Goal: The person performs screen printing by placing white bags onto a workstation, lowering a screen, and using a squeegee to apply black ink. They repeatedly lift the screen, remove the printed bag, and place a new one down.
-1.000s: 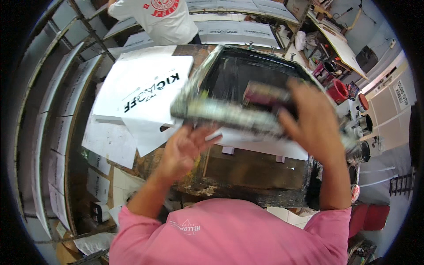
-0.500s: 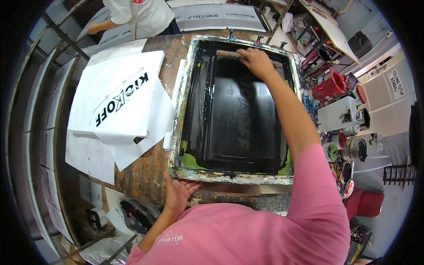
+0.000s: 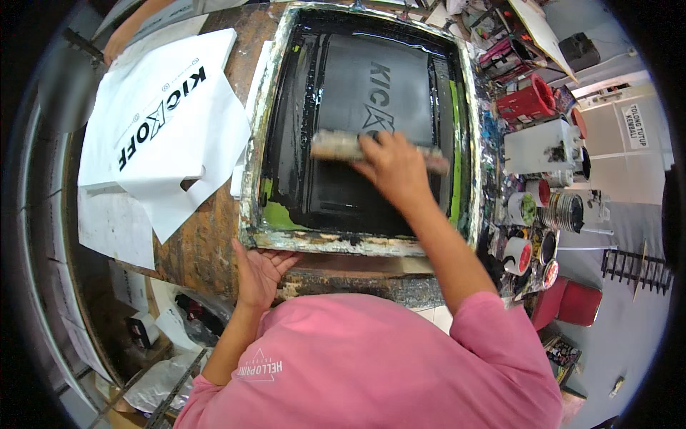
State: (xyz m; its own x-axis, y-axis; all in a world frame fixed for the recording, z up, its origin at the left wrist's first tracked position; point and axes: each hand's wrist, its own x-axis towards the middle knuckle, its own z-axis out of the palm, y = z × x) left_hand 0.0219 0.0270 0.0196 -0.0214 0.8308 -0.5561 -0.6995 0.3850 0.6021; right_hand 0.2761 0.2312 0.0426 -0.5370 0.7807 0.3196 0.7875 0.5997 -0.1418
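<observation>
My right hand [image 3: 397, 166] is wrapped over a wooden squeegee [image 3: 331, 146], which lies crosswise on the inked mesh of a screen-printing frame [image 3: 336, 245]. Black ink coats most of the mesh, with green patches near its edges. Above the squeegee, dark lettering [image 3: 379, 86] shows on a greyer, wiped area; the squeegee and my hand cover part of the design. At the frame's near left corner, my left hand [image 3: 259, 277] is palm up with fingers stretched out and thumb apart. Its fingertips reach the underside of the frame's near edge.
White printed bags [image 3: 153, 125] with a cut-out handle hole lie on the wooden table [image 3: 204, 232], left of the frame. A red bucket [image 3: 525, 99] and several ink pots line the right. Another person's arm [image 3: 132, 28] shows at the far left.
My right hand has pulled the squeegee from the far end of the screen to about its middle, leaving greyer mesh behind it. My left hand stays at the corner. The view has shifted.
</observation>
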